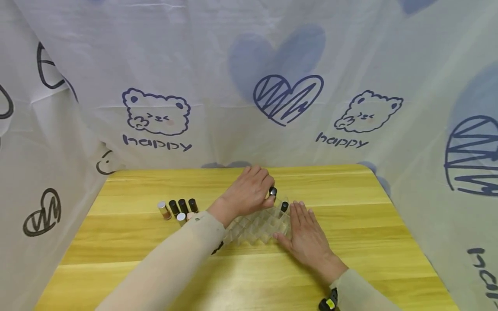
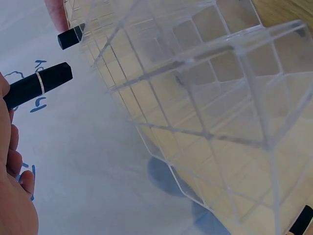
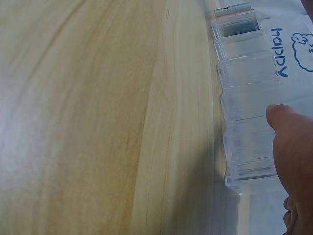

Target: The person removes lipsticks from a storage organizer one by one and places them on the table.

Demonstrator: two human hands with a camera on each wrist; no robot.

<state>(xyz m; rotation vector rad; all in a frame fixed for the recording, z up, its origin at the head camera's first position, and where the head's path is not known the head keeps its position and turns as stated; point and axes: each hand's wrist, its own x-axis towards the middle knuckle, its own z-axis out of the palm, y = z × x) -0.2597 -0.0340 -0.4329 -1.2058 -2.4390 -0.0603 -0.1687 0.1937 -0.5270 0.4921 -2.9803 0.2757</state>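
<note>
In the head view my left hand (image 1: 250, 190) is above the back of a clear plastic organizer (image 1: 253, 229) with diamond-shaped slots. It pinches a black lipstick tube (image 1: 273, 191), whose silver band shows in the left wrist view on the tube (image 2: 41, 84). That tube is tilted and apart from the organizer's top there. Another black tube (image 1: 285, 207) stands in a slot near the organizer's right corner. My right hand (image 1: 309, 239) lies against the organizer's right side with fingers extended. Its thumb (image 3: 288, 127) is at the front wall in the right wrist view.
To the left on the wooden table (image 1: 350, 207) stand several black tubes (image 1: 183, 206), a silver-capped tube (image 1: 164, 210) and another light-capped one (image 1: 181, 218), partly behind the left sleeve (image 1: 171, 263). A printed white cloth (image 1: 218, 121) hangs behind the table and at both sides.
</note>
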